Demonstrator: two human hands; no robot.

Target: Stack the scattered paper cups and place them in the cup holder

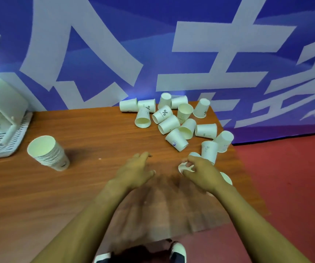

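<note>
Two hands over the worktop [95,186], one already on a cup.

The right hand [203,172] curls round a paper cup [184,167]; the left hand [136,170] hovers with loose fingers, holding nothing. Far to its left stands a started stack [47,152], with the white cup holder [2,118] beyond it. Beyond the right hand, the scattered cups [173,120] lie mostly tipped over, so I'd judge most of the stacking is left.
</note>
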